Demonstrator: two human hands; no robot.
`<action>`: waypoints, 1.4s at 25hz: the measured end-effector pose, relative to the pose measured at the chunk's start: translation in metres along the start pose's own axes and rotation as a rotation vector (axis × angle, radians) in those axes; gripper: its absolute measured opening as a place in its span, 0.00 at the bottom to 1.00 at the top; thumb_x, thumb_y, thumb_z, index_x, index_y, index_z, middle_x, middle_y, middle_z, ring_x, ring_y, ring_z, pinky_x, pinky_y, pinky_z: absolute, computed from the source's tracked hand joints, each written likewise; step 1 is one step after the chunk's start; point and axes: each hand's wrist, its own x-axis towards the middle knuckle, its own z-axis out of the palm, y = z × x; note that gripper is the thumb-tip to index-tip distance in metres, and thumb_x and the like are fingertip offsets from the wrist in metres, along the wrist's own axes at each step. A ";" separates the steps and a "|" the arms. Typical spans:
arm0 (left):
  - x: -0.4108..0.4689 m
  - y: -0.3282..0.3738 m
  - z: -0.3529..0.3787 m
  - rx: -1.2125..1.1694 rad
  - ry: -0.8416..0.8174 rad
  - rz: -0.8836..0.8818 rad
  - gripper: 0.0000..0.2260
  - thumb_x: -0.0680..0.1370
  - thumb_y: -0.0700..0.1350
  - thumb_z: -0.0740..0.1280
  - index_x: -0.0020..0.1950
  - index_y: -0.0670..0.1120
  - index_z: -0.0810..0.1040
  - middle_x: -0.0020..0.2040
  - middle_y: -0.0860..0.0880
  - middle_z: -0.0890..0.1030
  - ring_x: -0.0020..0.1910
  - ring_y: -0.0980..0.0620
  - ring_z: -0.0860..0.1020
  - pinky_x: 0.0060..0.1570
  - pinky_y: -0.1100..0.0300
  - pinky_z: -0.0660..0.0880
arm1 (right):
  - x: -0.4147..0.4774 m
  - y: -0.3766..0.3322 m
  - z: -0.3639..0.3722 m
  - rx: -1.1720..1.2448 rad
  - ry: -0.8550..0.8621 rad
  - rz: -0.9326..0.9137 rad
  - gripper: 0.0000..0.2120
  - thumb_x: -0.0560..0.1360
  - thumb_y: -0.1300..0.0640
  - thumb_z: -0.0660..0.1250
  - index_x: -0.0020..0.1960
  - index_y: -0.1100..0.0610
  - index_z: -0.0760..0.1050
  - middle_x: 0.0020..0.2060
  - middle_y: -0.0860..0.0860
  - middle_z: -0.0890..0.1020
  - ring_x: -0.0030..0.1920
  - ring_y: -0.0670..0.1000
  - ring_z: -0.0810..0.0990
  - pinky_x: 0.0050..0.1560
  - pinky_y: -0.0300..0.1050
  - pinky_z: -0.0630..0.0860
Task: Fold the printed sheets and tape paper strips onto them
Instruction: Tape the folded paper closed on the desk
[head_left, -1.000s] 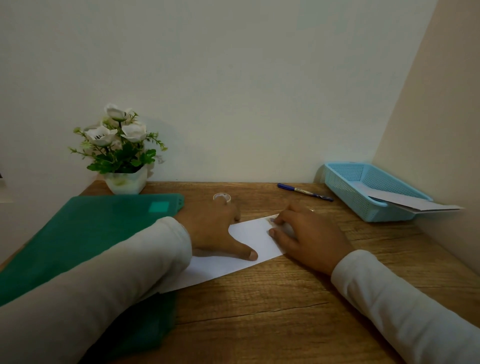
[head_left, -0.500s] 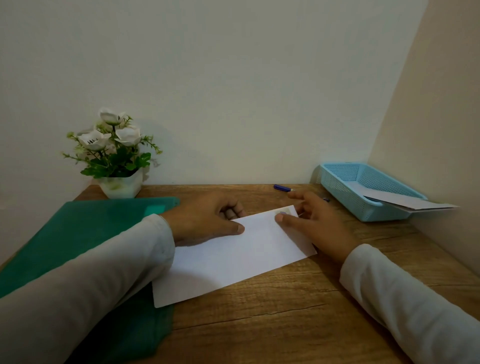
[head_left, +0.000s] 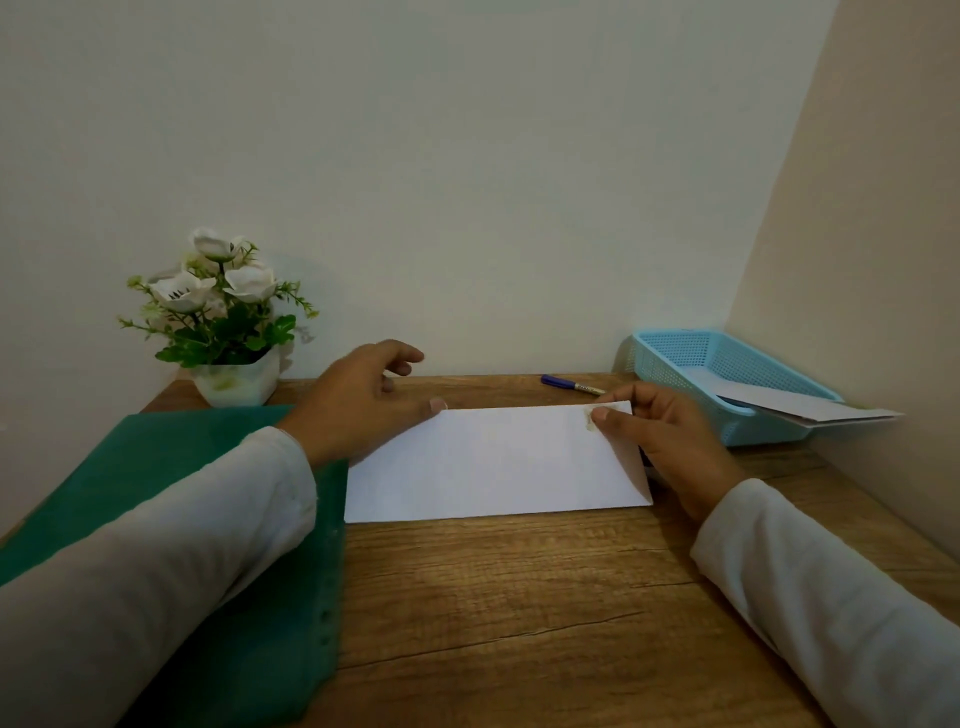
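A folded white sheet (head_left: 493, 462) lies flat on the wooden desk (head_left: 519, 597), its long edge facing me. My right hand (head_left: 670, 441) pinches its far right corner, thumb on top beside a small piece of tape (head_left: 589, 418), fingers behind the edge. My left hand (head_left: 363, 400) hovers at the sheet's far left corner, thumb tip touching the edge, fingers loosely curved and holding nothing. The tape roll is hidden behind my left hand.
A green folder (head_left: 171, 519) lies at the left under my left forearm. A white pot of flowers (head_left: 228, 322) stands at the back left. A blue pen (head_left: 571, 384) lies by the wall. A blue basket (head_left: 727, 384) with folded sheets (head_left: 810, 408) sits at the right.
The sheet has turned from slanted to square with the desk edge. My left hand has lifted off it and moved toward the wall. My right hand kept its hold on the right corner.
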 end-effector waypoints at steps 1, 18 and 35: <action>0.002 -0.003 -0.002 -0.082 0.016 -0.062 0.27 0.72 0.58 0.75 0.69 0.56 0.73 0.59 0.55 0.77 0.55 0.54 0.78 0.47 0.61 0.76 | 0.000 -0.001 -0.001 0.006 0.020 -0.004 0.04 0.78 0.59 0.72 0.53 0.56 0.82 0.44 0.52 0.88 0.45 0.52 0.86 0.42 0.47 0.80; 0.005 -0.011 -0.013 -0.531 0.020 -0.267 0.05 0.75 0.39 0.74 0.50 0.40 0.82 0.42 0.44 0.87 0.36 0.52 0.85 0.33 0.61 0.80 | 0.001 -0.001 -0.006 -0.018 0.115 -0.113 0.05 0.79 0.57 0.71 0.53 0.58 0.81 0.43 0.49 0.87 0.45 0.49 0.86 0.39 0.45 0.82; -0.009 0.021 -0.027 -0.336 -0.022 -0.056 0.12 0.78 0.36 0.71 0.60 0.44 0.79 0.47 0.38 0.85 0.38 0.50 0.84 0.36 0.59 0.80 | -0.040 -0.023 -0.038 -0.165 0.165 -0.213 0.05 0.81 0.57 0.69 0.50 0.55 0.83 0.40 0.48 0.85 0.32 0.44 0.80 0.31 0.37 0.76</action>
